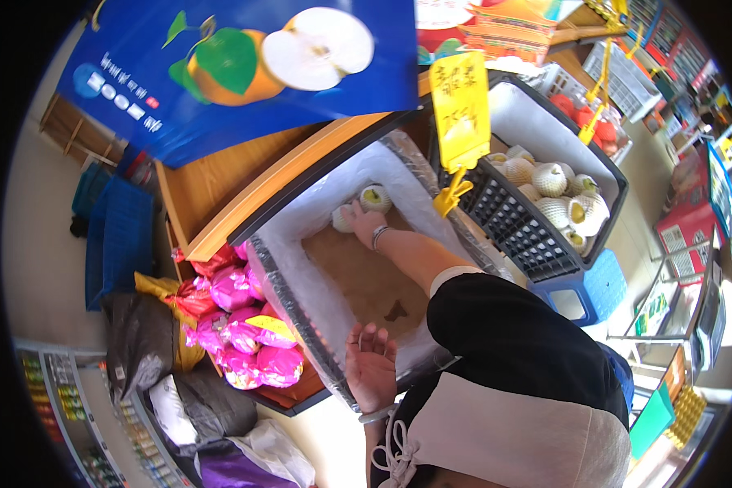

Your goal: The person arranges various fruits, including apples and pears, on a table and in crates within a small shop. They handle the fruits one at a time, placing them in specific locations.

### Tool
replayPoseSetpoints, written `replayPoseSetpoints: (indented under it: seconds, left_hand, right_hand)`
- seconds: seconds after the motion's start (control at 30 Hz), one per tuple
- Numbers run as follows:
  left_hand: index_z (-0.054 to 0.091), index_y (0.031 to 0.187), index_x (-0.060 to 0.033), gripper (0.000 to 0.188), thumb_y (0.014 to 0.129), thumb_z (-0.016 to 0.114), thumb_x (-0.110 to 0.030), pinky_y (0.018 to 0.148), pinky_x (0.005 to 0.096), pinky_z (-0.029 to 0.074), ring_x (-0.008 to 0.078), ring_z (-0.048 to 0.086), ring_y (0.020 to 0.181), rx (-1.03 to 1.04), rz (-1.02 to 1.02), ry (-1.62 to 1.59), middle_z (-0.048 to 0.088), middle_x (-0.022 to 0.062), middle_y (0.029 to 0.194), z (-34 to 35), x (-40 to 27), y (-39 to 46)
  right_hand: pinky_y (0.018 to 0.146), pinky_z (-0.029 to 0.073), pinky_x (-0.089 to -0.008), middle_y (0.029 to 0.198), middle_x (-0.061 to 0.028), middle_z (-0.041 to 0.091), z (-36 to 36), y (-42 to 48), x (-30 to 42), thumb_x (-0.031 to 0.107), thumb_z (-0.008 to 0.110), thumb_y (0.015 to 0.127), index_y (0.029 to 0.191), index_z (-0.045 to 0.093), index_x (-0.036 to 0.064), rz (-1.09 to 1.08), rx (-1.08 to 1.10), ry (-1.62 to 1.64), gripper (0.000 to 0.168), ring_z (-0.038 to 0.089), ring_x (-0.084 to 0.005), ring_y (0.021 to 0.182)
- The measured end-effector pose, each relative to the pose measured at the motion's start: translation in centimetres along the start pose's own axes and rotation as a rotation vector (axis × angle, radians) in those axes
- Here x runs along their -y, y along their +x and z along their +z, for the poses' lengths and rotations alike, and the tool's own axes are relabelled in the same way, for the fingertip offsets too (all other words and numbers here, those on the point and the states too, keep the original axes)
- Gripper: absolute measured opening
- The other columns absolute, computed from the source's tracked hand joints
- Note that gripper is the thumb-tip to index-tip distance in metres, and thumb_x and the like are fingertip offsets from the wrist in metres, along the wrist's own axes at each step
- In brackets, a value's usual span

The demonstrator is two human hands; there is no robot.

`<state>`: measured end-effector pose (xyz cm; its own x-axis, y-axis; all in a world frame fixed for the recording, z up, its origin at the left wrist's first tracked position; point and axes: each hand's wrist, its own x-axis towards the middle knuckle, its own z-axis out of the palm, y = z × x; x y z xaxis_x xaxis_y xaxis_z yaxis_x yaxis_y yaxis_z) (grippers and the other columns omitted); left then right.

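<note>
In front of me stands a crate with white padded lining (287, 238) and a brown cardboard sheet (366, 274) on its floor. My right hand (368, 223) reaches into its far corner, fingers curled over a pale fruit in a white foam net (342, 219). Beside it, touching or nearly so, a second foam-netted fruit (375, 198) shows its yellow-green top. Over the crate's near side, my left hand (371, 366) is held palm up, fingers slightly bent and nothing in it. A dark torn patch (396, 311) marks the cardboard.
A black plastic crate (518, 235) of foam-netted fruits (549, 180) stands at right on a blue stool (598, 287). Yellow handwritten tags (462, 110) hang above. Pink-wrapped fruits (244, 335) lie left of the lined crate. A blue printed poster (238, 67) overhangs the wooden shelf (244, 171).
</note>
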<state>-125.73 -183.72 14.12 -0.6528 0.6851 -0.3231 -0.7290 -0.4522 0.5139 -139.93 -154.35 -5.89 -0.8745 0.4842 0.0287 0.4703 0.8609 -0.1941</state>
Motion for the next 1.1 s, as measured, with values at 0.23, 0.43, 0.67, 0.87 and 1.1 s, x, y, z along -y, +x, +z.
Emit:
replayPoseSetpoints:
  seconds: [0.23,0.43,0.67,0.87,1.1]
  left_hand:
    - [0.049,0.133,-0.0135,0.041,0.1,0.051,-0.039,0.096,0.0391,0.047,0.0213,0.058,0.113,0.066,-0.057,-0.02,0.059,0.0041,0.126,-0.9,-0.1,0.6]
    - [0.053,0.129,-0.012,0.038,0.1,0.053,-0.037,0.093,0.037,0.048,0.0214,0.059,0.109,0.052,-0.099,-0.062,0.061,0.0044,0.12,-1.1,-0.2,1.0]
    - [0.055,0.126,-0.011,0.034,0.102,0.049,-0.034,0.091,0.0387,0.052,0.0222,0.062,0.108,0.086,-0.137,-0.136,0.064,0.0057,0.118,-1.5,0.0,0.9]
    - [0.053,0.126,-0.0096,0.033,0.103,0.046,-0.032,0.089,0.0385,0.053,0.0216,0.062,0.107,0.091,-0.142,-0.041,0.064,0.0064,0.117,-1.2,0.2,1.0]
    - [0.055,0.128,-0.009,0.034,0.1,0.054,-0.027,0.09,0.0369,0.051,0.0227,0.06,0.107,-0.031,-0.094,0.122,0.061,0.0075,0.119,0.9,-1.7,-0.2]
  right_hand:
    - [0.082,0.054,-0.0496,0.141,-0.0258,0.043,-2.7,0.3,1.1,0.018,0.06,0.084,0.142,0.04,0.008,-0.138,0.044,0.23,0.062,0.065,-0.0384,0.101]
    - [0.081,0.054,-0.0459,0.113,-0.0142,0.062,-21.0,-8.3,4.2,0.026,0.064,0.082,0.114,0.058,0.009,-0.587,0.206,0.167,0.036,0.064,-0.0357,0.098]
    - [0.079,0.054,-0.0395,0.108,-0.0127,0.061,-31.8,-25.3,-7.8,0.016,0.063,0.088,0.119,0.059,0.01,-0.394,-0.355,0.343,0.032,0.064,-0.0301,0.092]
    - [0.118,0.026,-0.0452,0.146,-0.0226,0.038,-32.7,-35.5,-24.1,0.022,0.08,0.071,0.151,0.023,0.003,0.427,-0.218,-0.085,0.1,0.028,-0.0395,0.142]
    - [0.117,0.024,-0.0449,0.137,-0.0244,0.047,-31.6,-34.7,-29.0,0.036,0.083,0.064,0.148,0.031,0.002,0.324,0.045,0.14,0.105,0.036,-0.0394,0.137]
